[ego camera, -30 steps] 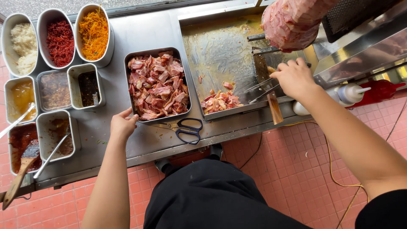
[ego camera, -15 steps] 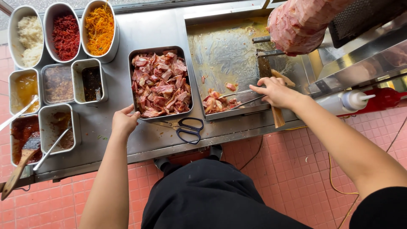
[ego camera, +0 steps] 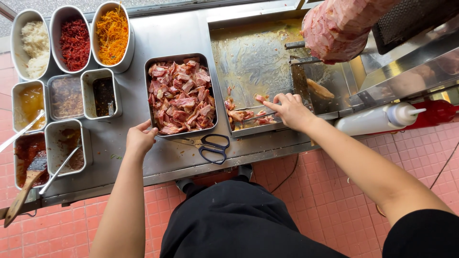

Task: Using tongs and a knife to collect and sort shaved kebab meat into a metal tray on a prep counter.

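My left hand (ego camera: 140,140) grips the meat pan (ego camera: 182,95) rim, fingers clamped; probably heavy, greasy. Right of the pan, my right hand (ego camera: 290,111) pinches tongs (ego camera: 253,115).

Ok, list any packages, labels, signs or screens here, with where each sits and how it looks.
No labels, signs or screens show.
White squeeze bottle: lying on its side at the counter's right end, plain, nozzle pointing right.
Red squeeze bottle: behind the white one, also on its side, mostly hidden.
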